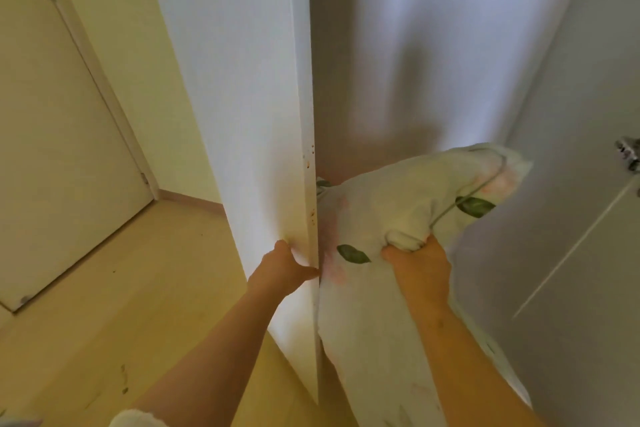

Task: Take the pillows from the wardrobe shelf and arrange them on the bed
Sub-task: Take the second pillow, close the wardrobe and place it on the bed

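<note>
A white pillow (391,204) printed with green leaves and faint pink flowers hangs in front of the open wardrobe. My right hand (417,262) is shut on a bunched fold of its cover near the middle. My left hand (285,265) grips the front edge of the white wardrobe door (242,114), fingers wrapped around it, just left of the pillow. The wardrobe interior (408,62) is blurred; no shelf or other pillow can be made out. The bed is out of view.
A pale wooden floor (121,305) spreads to the left. A cream room door (52,149) stands at far left. Another white panel with a metal hinge (628,152) is on the right.
</note>
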Demonstrator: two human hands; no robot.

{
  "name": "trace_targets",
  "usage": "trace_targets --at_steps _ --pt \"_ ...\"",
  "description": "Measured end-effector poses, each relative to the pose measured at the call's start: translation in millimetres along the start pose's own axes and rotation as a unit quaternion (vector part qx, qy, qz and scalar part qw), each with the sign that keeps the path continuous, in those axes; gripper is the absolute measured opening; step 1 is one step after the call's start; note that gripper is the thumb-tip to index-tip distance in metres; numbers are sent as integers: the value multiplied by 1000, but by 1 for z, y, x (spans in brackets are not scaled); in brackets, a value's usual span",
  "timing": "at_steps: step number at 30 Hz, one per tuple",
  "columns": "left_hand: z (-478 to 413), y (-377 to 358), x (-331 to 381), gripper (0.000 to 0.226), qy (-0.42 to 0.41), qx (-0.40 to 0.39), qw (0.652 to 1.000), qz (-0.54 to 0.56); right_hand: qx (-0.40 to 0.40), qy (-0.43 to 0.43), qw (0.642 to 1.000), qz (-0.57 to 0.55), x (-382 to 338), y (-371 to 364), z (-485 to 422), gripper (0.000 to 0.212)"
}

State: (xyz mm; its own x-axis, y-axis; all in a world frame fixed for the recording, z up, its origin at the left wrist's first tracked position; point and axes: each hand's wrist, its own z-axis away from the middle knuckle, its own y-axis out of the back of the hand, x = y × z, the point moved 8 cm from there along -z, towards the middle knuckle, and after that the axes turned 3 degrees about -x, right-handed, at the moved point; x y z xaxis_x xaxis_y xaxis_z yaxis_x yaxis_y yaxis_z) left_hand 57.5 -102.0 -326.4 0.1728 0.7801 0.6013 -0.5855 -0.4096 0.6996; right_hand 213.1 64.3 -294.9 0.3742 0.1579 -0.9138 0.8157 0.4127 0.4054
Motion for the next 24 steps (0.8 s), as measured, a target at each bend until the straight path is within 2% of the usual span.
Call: trace_targets --at_steps 5,8,13,16,18,20,24 --pt "6 39 59 90 -78 63 992 71 21 27 999 17 -28 11 -13 35" --pt "16 61 92 92 -162 122 972 116 32 50 998 31 -48 19 -19 32" --pt "70 120 148 95 -362 293 871 157 91 110 988 55 -92 51 -37 34" --pt "91 150 177 84 -428 338 818 183 117 143 979 86 -119 65 -44 31" --pt "97 168 196 79 -446 355 797 199 129 158 975 82 -136 72 -45 27" --pt "98 181 212 74 -442 371 795 190 136 171 973 74 -151 79 -44 25" --pt "91 184 232 71 -420 370 816 146 162 200 965 60 -181 94 -41 24"
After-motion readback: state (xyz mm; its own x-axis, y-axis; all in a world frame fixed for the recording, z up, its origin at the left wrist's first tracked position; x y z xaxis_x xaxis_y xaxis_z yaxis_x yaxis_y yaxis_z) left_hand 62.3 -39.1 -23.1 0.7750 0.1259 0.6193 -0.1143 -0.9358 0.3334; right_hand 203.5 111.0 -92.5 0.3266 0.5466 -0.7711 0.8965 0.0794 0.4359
